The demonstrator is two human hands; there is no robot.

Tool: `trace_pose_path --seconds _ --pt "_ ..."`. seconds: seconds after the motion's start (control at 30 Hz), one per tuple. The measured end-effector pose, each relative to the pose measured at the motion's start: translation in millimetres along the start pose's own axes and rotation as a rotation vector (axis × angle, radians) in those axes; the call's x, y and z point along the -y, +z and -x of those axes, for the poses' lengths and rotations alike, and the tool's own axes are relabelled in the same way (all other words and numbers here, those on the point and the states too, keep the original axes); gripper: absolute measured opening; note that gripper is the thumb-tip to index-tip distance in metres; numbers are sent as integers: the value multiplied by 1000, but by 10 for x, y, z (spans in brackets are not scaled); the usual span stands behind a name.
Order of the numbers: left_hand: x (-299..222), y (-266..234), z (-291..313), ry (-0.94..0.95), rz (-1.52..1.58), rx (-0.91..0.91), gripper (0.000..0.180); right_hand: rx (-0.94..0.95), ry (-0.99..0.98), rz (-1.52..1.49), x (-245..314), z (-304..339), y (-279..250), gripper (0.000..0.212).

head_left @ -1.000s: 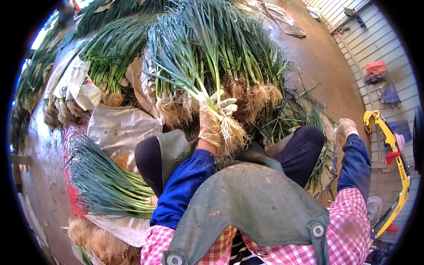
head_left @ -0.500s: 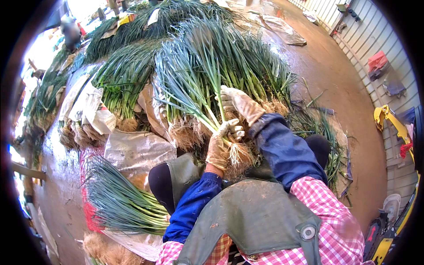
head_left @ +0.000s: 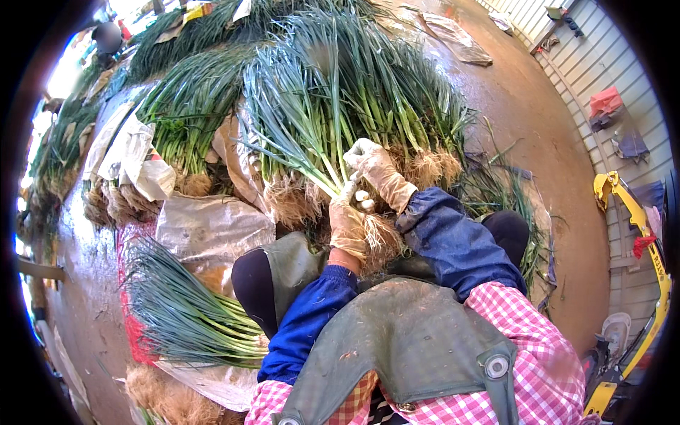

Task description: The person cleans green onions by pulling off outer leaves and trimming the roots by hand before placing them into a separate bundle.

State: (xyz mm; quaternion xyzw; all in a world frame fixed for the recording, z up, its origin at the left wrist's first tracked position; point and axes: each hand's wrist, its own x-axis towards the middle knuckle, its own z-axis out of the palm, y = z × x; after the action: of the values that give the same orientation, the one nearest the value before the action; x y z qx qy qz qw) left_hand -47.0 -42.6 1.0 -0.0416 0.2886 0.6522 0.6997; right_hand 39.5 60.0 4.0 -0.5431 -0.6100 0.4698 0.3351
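My left hand, in a pale dirty work glove, is closed round the lower stalks of a few green onions. Their pale roots hang out beside that hand, and the green leaves fan away from me. Just beyond it, to the right, my gloved right hand has its fingers curled in against the stalks. Whatever those fingers pinch is hidden. A big heap of green onions lies right behind both hands, its brown roots facing me.
At my left, a trimmed bunch of green onions rests on a red mesh sheet and sacking. Near it lie a pale sack and a root pile. More onion heaps stretch far left. A yellow metal arm stands right, by a ribbed wall.
My right hand's fingers, more stretched along a stalk before, are now curled in. My left hand keeps its hold, turned slightly. The whole view has shifted a little.
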Motion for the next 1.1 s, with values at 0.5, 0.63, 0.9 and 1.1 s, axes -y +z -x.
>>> trace_pose_path --seconds 0.5,0.63,0.9,1.1 --pt "-80 -24 51 -17 -82 370 33 -82 150 195 -241 269 -712 18" --pt "12 76 42 -84 -107 300 31 -561 -190 744 -232 65 -1174 37" --pt "106 -80 -145 -59 -290 70 26 109 -29 -63 -38 185 -1147 25" --pt "307 -216 -235 591 -1154 452 23 248 277 -307 -286 485 -695 22"
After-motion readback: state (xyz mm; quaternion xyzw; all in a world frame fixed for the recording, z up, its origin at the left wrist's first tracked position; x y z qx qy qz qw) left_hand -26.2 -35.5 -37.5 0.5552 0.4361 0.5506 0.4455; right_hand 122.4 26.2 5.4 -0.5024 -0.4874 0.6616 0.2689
